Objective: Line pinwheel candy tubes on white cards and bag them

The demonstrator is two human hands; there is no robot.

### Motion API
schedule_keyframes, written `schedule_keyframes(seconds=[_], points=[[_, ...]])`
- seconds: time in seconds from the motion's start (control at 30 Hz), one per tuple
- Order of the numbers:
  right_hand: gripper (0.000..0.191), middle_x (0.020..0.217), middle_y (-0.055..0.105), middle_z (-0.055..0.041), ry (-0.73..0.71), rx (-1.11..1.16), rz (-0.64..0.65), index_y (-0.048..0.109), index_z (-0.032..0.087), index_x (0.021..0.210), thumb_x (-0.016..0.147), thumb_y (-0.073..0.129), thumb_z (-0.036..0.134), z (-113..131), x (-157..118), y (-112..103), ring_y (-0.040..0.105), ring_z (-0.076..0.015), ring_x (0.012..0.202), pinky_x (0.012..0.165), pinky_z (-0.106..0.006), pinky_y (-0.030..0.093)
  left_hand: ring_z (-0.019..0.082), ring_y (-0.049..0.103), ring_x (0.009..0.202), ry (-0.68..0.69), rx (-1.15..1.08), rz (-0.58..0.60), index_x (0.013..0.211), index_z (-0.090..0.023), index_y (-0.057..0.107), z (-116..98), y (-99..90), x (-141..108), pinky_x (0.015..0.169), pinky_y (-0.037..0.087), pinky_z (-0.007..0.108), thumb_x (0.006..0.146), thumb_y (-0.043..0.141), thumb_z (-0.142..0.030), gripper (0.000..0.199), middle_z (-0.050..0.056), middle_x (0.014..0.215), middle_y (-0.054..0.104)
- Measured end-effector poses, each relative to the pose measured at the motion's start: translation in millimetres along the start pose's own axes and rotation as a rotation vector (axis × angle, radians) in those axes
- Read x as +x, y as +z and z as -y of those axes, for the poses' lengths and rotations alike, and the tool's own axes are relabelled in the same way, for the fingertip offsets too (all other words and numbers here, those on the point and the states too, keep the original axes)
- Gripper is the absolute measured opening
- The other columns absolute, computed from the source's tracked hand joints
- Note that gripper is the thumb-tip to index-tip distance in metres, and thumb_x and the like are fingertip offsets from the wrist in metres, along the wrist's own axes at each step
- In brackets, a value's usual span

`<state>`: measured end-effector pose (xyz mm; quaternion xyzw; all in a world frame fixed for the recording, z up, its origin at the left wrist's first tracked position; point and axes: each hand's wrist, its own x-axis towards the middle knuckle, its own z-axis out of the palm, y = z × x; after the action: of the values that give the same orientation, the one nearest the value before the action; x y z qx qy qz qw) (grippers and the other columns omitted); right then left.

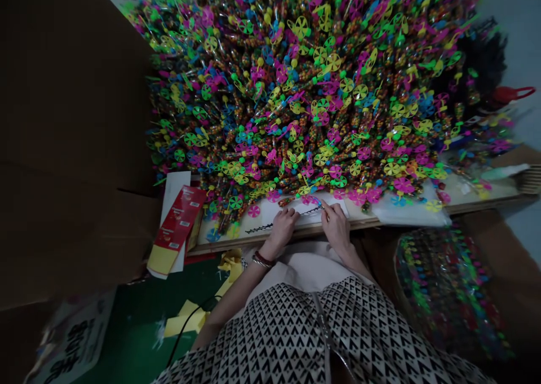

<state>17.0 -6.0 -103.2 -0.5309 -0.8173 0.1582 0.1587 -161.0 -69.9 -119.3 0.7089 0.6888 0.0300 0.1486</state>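
My left hand (284, 226), with bracelets on its wrist, is closed around a thin black toothed strip (259, 228) at the table's front edge. My right hand (335, 224) has its fingers pressed together near the strip's other end, by a small blue and pink piece (316, 202); exactly what it grips is too small to make out. Under both hands lies a white sheet (273, 209). Just beyond them rises a large heap of bead-filled clear tubes (296, 113) with yellow, green, pink and blue wheel-shaped tops.
Red and yellow label sheets (180, 220) lie at the table's left end. Clear plastic bags (412, 212) lie right of my hands. A brown carton (71, 147) stands at the left. A filled clear bag (448, 288) sits below at the right.
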Motion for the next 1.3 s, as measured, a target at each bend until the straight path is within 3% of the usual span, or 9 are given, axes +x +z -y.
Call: schedule_keyframes(seconds=[0.27,0.4,0.57,0.67,0.77,0.83,0.93,1.1,1.3], points=[[0.047,0.096,0.051,-0.0095,0.0,-0.012,-0.027,0.046,0.029,0.141,0.096,0.033,0.025,7.5,0.8,0.6,0.052,-0.0215,0.09,0.071,-0.029,0.046,0.024,0.051,0.101,-0.027,0.0,-0.003,0.104,-0.019,0.06,-2.6,1.0,0.4,0.082,0.042,0.035,0.093,0.044,-0.018,0.02,0.009,0.1,0.06],[0.051,0.101,0.049,-0.0118,0.024,-0.106,0.01,0.039,0.03,0.145,0.095,0.031,0.022,6.8,-3.4,12.4,0.049,-0.0248,0.095,0.069,-0.031,0.046,0.025,0.052,0.101,-0.036,-0.004,0.005,0.102,-0.018,0.06,-3.3,0.2,0.6,0.082,0.043,0.035,0.093,0.045,-0.016,0.018,0.009,0.099,0.06],[0.05,0.107,0.049,-0.0126,-0.019,-0.068,-0.042,0.04,0.029,0.144,0.095,0.034,0.023,0.2,-11.1,25.3,0.048,-0.025,0.098,0.085,-0.038,0.045,0.025,0.052,0.099,-0.024,-0.008,0.008,0.102,-0.018,0.06,-2.0,0.1,1.7,0.082,0.042,0.036,0.092,0.045,-0.015,0.019,0.009,0.098,0.06],[0.048,0.117,0.049,-0.0128,-0.028,-0.032,-0.132,0.045,0.028,0.141,0.095,0.035,0.025,-19.7,-5.8,6.3,0.048,-0.0251,0.106,0.091,-0.042,0.043,0.025,0.053,0.098,-0.016,-0.001,0.015,0.101,-0.018,0.061,-0.9,0.2,3.1,0.081,0.043,0.035,0.092,0.045,-0.015,0.019,0.009,0.098,0.061],[0.049,0.121,0.051,-0.0121,-0.006,-0.142,-0.219,0.057,0.027,0.132,0.091,0.034,0.014,-58.8,18.7,-33.8,0.045,-0.0269,0.113,0.095,-0.046,0.041,0.024,0.054,0.097,-0.013,0.005,0.019,0.101,-0.018,0.061,-0.4,-0.8,4.7,0.08,0.043,0.034,0.091,0.045,-0.014,0.019,0.009,0.098,0.061],[0.05,0.126,0.051,-0.0116,-0.045,-0.295,-0.164,0.063,0.029,0.125,0.085,0.04,0.009,-89.2,45.0,-61.9,0.041,-0.0307,0.118,0.094,-0.049,0.04,0.024,0.054,0.098,-0.02,0.0,0.018,0.1,-0.018,0.061,-0.5,-2.2,5.5,0.081,0.043,0.034,0.091,0.044,-0.013,0.02,0.009,0.098,0.061],[0.053,0.142,0.043,-0.01,-0.278,-0.471,0.041,0.062,0.028,0.124,0.081,0.045,0.003,-125.3,89.4,-90.9,0.033,-0.0318,0.129,0.094,-0.051,0.039,0.023,0.054,0.098,-0.024,-0.019,0.015,0.098,-0.018,0.062,-0.8,-4.5,6.4,0.082,0.042,0.033,0.092,0.043,-0.013,0.02,0.009,0.098,0.062],[0.042,0.145,0.042,-0.0113,-0.54,-0.58,0.271,0.064,0.023,0.116,0.086,0.044,0.002,-147.1,139.7,-99.8,0.032,-0.0289,0.134,0.097,-0.05,0.035,0.022,0.055,0.096,-0.013,-0.025,0.023,0.099,-0.016,0.061,-1.2,-5.2,7.2,0.082,0.043,0.032,0.091,0.043,-0.01,0.021,0.009,0.098,0.062],[0.039,0.146,0.042,-0.01,-0.625,-0.518,0.298,0.06,0.021,0.116,0.089,0.04,0.002,-150.7,146.6,-105.7,0.032,-0.0241,0.136,0.104,-0.049,0.029,0.023,0.055,0.096,-0.018,-0.03,0.005,0.097,-0.018,0.063,-2.3,-0.9,10.7,0.082,0.044,0.033,0.093,0.042,-0.014,0.021,0.009,0.093,0.062]])
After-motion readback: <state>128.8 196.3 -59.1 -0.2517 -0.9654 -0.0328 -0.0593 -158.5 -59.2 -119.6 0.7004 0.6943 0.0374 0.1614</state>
